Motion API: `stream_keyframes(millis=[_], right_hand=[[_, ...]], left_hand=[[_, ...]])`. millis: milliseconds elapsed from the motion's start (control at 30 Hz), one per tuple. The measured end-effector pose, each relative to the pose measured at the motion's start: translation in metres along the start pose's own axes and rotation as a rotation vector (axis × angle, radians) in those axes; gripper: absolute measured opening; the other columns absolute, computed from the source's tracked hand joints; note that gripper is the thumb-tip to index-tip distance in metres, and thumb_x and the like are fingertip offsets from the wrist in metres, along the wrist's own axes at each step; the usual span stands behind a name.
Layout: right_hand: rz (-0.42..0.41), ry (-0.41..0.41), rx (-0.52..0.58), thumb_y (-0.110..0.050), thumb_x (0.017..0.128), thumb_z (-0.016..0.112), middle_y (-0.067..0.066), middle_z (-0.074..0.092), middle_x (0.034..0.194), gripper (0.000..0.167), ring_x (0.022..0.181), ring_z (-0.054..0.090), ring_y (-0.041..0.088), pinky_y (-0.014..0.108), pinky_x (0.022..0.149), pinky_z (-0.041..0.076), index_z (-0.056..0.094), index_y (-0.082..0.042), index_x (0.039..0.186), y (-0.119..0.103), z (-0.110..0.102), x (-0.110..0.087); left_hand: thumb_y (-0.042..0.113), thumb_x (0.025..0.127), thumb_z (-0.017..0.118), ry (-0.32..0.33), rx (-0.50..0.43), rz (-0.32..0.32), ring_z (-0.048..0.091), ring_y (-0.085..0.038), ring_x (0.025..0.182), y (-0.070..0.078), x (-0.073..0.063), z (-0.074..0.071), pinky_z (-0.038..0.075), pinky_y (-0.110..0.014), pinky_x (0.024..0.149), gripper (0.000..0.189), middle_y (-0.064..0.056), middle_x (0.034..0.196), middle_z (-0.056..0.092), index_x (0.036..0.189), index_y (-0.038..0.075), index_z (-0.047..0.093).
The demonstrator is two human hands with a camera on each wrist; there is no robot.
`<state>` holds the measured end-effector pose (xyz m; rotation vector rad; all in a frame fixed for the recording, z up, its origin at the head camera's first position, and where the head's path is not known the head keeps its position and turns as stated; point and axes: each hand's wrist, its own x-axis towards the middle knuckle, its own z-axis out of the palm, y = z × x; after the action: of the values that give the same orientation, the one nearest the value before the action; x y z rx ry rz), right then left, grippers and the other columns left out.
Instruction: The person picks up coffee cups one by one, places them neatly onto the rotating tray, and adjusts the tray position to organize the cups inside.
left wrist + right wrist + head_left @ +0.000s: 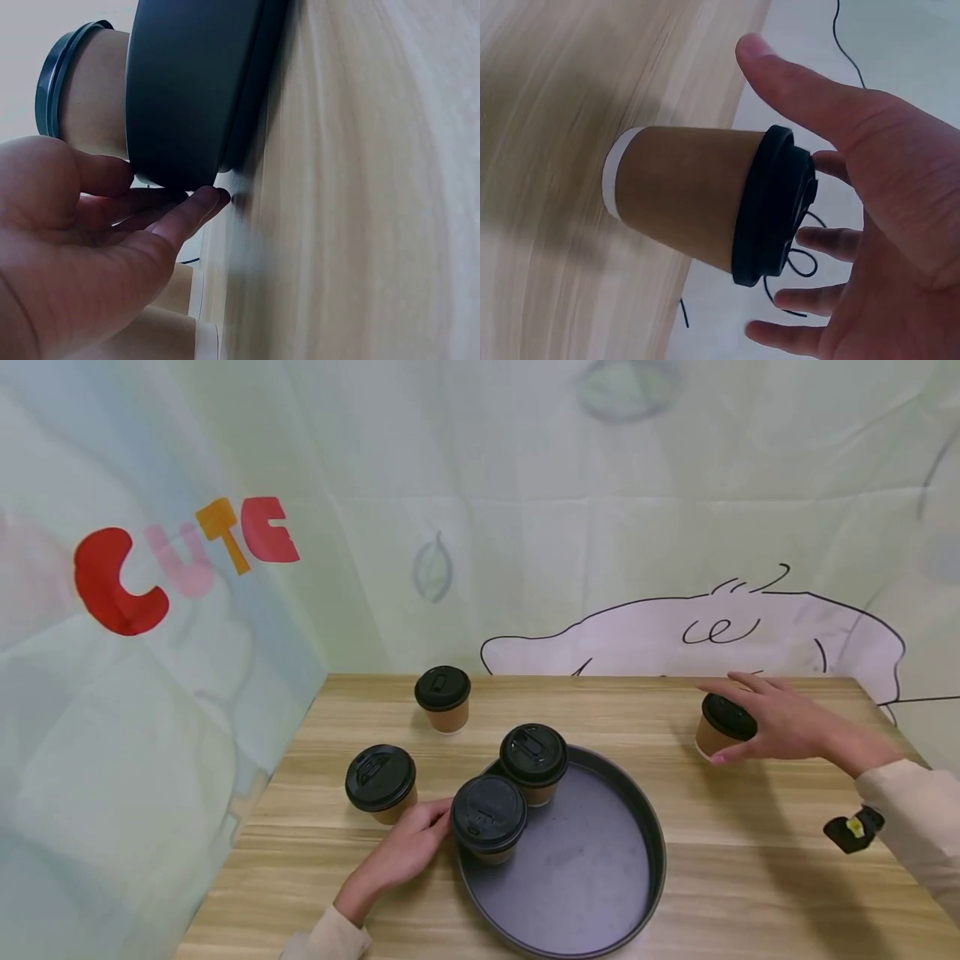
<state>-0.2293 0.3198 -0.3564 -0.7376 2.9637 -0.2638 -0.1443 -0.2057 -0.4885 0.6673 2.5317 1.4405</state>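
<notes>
Two of five lidded paper cups stand upright inside a round dark tray on a wood-grain table: a near cup and a far cup, close together at its left edge, with much of the tray's floor bare. By this count, two cups look placed and three stand outside. A front-left cup and a back-left cup wait on the wood, apart from the tray; a right-hand cup stands toward the table's far right.

The person's right hand spreads wide about that last cup's lid, thumb clear of the side, with no hold on it. The left hand, fingers nearly straight, touches the tray's outer wall and grasps no cup.

Behind the table hangs a pale, creased backdrop with faint leaf shapes, the colored letters "CUTE" at left and an outlined cartoon figure at right. A small black object with a yellow patch sits by the right sleeve.
</notes>
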Motion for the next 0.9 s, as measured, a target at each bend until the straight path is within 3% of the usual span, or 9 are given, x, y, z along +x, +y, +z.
stream_keyframes(millis=[267, 433, 533, 633, 733, 900], right_hand=[[-0.015, -0.02, 0.076, -0.044, 0.078, 0.091, 0.038, 0.043, 0.145, 0.091, 0.12, 0.055, 0.057, 0.068, 0.091, 0.051, 0.049, -0.005, 0.149, 0.009, 0.003, 0.003], [-0.029, -0.004, 0.079, -0.038, 0.08, 0.091, 0.037, 0.047, 0.139, 0.082, 0.115, 0.058, 0.053, 0.065, 0.089, 0.053, 0.053, -0.005, 0.144, 0.011, 0.004, 0.005], [-0.028, 0.006, 0.083, -0.038, 0.081, 0.09, 0.037, 0.049, 0.136, 0.077, 0.112, 0.059, 0.05, 0.062, 0.087, 0.054, 0.055, -0.005, 0.141, 0.011, 0.005, 0.008], [-0.025, 0.012, 0.083, -0.037, 0.082, 0.09, 0.037, 0.05, 0.132, 0.073, 0.11, 0.059, 0.048, 0.061, 0.086, 0.054, 0.057, -0.004, 0.138, 0.011, 0.006, 0.01], [-0.022, 0.012, 0.078, -0.034, 0.082, 0.09, 0.037, 0.052, 0.13, 0.07, 0.11, 0.059, 0.048, 0.061, 0.086, 0.054, 0.058, -0.003, 0.137, 0.011, 0.007, 0.012], [-0.025, 0.017, 0.08, -0.029, 0.082, 0.09, 0.037, 0.053, 0.128, 0.068, 0.11, 0.058, 0.048, 0.062, 0.086, 0.054, 0.059, -0.002, 0.136, 0.011, 0.008, 0.014]], left_hand=[[0.048, 0.11, 0.046, -0.01, -0.082, -0.11, 0.055, -0.015, 0.134, -0.035, 0.006, 0.006, 0.044, -0.044, 0.113, 0.039, 0.01, 0.138, 0.065, 0.139, 0.033, 0.067], [0.05, 0.109, 0.047, -0.008, -0.074, -0.105, 0.056, -0.015, 0.133, -0.044, 0.008, 0.006, 0.045, -0.047, 0.111, 0.038, 0.011, 0.136, 0.065, 0.138, 0.036, 0.067], [0.05, 0.109, 0.047, -0.011, -0.075, -0.104, 0.056, -0.014, 0.133, -0.042, 0.008, 0.006, 0.046, -0.042, 0.111, 0.039, 0.01, 0.137, 0.066, 0.138, 0.033, 0.068], [0.044, 0.111, 0.045, -0.015, -0.057, -0.075, 0.057, -0.017, 0.132, -0.024, 0.005, 0.004, 0.048, -0.042, 0.109, 0.041, 0.003, 0.137, 0.066, 0.139, 0.024, 0.068], [0.04, 0.113, 0.042, -0.016, -0.003, -0.046, 0.059, -0.021, 0.13, 0.005, 0.001, 0.0, 0.05, -0.044, 0.107, 0.045, -0.004, 0.136, 0.067, 0.14, 0.014, 0.067], [0.036, 0.113, 0.042, -0.011, -0.009, -0.11, 0.057, -0.026, 0.131, 0.048, -0.004, -0.005, 0.046, -0.05, 0.11, 0.045, -0.008, 0.136, 0.067, 0.138, 0.009, 0.068]])
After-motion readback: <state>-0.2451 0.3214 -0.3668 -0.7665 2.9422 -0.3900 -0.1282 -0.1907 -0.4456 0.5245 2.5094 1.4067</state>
